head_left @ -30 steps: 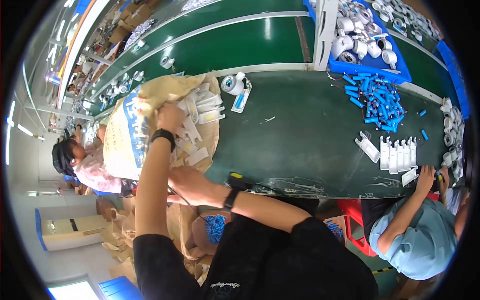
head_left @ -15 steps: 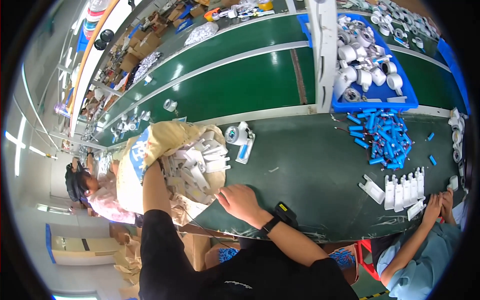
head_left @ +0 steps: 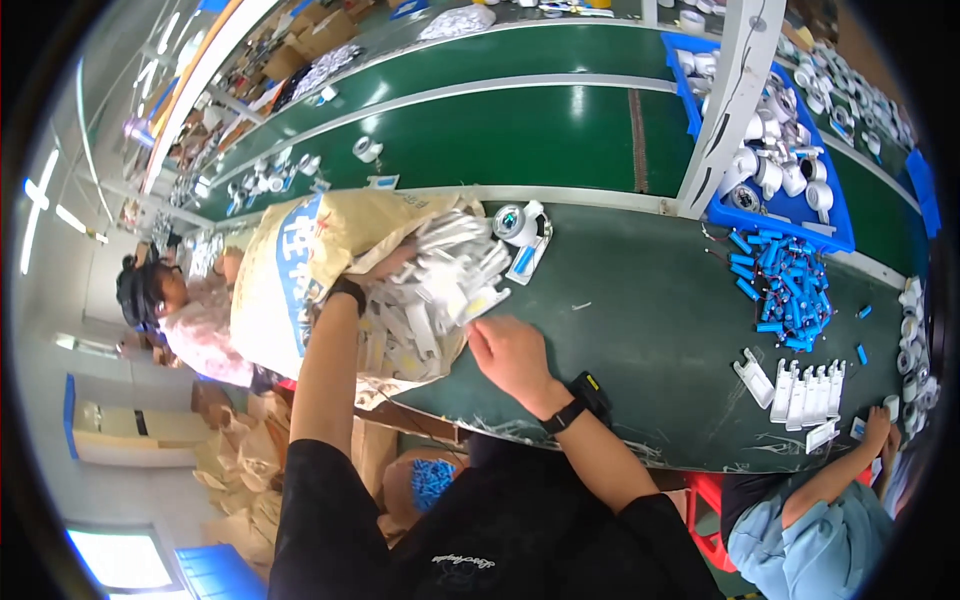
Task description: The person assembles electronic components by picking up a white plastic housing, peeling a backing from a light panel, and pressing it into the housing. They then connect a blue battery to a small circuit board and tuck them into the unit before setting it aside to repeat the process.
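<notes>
A large tan paper sack (head_left: 268, 290) with a blue-and-white printed band lies on its side on the green bench, its mouth facing right. White plastic parts (head_left: 402, 335) fill the mouth, the upper ones smeared by motion. My left hand (head_left: 388, 264) reaches into the sack behind these parts; its fingers are hidden among them. At the right lip of the sack, my right hand (head_left: 512, 362) is closed, thumb and curled fingers on the paper edge. Just beyond the mouth stands a white round-headed device (head_left: 518, 226) with a blue cell on its flat base.
Blue battery cells (head_left: 785, 285) lie heaped at the right, below a blue bin (head_left: 835, 220) of white housings. White flat parts (head_left: 808, 392) stand in a row near a co-worker's hand (head_left: 878, 430). A white post (head_left: 735, 100) rises beside the green conveyor (head_left: 500, 135). Another person sits at left.
My left hand has come up and rightward inside the sack, shifting the white parts toward its mouth. My right hand stays at the sack's lip. The whole view has tilted.
</notes>
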Available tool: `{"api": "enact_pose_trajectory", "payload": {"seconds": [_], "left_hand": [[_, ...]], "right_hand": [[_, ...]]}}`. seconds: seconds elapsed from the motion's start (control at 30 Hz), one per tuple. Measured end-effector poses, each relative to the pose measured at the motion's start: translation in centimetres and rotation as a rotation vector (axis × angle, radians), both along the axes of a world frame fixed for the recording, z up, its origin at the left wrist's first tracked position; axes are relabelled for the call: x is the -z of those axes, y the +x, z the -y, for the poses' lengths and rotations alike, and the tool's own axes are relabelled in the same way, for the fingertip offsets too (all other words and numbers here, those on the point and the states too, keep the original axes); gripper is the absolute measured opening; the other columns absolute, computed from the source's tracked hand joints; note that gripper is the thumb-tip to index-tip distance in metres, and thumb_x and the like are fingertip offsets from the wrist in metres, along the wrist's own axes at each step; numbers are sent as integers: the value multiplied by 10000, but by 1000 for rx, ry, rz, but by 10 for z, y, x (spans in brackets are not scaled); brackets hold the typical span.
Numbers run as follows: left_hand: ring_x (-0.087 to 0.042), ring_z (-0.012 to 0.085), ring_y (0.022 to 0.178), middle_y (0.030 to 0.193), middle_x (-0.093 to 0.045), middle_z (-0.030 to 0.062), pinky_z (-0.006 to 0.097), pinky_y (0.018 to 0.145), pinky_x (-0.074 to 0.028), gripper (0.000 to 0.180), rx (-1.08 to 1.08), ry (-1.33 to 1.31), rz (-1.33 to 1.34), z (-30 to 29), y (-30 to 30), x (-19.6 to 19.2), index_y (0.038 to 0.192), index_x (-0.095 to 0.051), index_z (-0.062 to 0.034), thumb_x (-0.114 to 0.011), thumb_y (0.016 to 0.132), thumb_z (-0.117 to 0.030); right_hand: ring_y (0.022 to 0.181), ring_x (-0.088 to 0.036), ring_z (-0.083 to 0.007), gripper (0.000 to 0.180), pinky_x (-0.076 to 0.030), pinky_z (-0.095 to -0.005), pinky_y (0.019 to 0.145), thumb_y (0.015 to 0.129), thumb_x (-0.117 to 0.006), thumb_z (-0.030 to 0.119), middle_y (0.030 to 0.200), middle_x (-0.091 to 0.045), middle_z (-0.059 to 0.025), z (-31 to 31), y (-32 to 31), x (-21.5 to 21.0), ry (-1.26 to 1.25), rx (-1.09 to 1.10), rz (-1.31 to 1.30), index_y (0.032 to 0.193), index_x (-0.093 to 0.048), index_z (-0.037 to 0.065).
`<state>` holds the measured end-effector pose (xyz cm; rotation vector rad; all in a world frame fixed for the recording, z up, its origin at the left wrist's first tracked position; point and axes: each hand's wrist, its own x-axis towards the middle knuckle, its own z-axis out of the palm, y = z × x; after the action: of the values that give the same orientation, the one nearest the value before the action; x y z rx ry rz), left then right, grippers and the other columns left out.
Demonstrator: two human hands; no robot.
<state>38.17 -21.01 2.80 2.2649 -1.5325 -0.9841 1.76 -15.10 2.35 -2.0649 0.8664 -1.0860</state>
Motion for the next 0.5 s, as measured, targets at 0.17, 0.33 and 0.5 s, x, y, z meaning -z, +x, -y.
{"api": "enact_pose_trajectory", "payload": {"seconds": [0.17, 0.33, 0.5], "left_hand": [[-535, 411, 1289, 1369, -565, 277, 390, 1116, -393, 633, 167, -29, 227, -43, -126, -37, 1485, -478, -134, -582, 899, -349], [-590, 420, 1219, 1315, -616, 288, 413, 1056, -446, 501, 136, -187, 164, -72, -144, -51, 1396, -578, -72, -563, 956, -310], [-525, 411, 1309, 1380, -579, 254, 425, 1094, -424, 476, 162, -410, 209, -114, -178, -73, 1370, -587, -47, -595, 980, -319]], "right_hand": [[633, -630, -274, 133, -491, -381, 595, 945, -665, 162, 716, -653, -118, -2, -10, -4, 134, 81, 177, 927, -706, 37], [644, -435, -26, 176, -362, -225, 568, 993, -642, 179, 694, -497, 56, 7, -47, -5, 663, 109, 452, 1048, -700, 22], [608, -484, -152, 250, -421, -319, 576, 921, -719, 204, 700, -520, -47, -14, -112, -26, 316, 249, 20, 1094, -667, 32]]}}
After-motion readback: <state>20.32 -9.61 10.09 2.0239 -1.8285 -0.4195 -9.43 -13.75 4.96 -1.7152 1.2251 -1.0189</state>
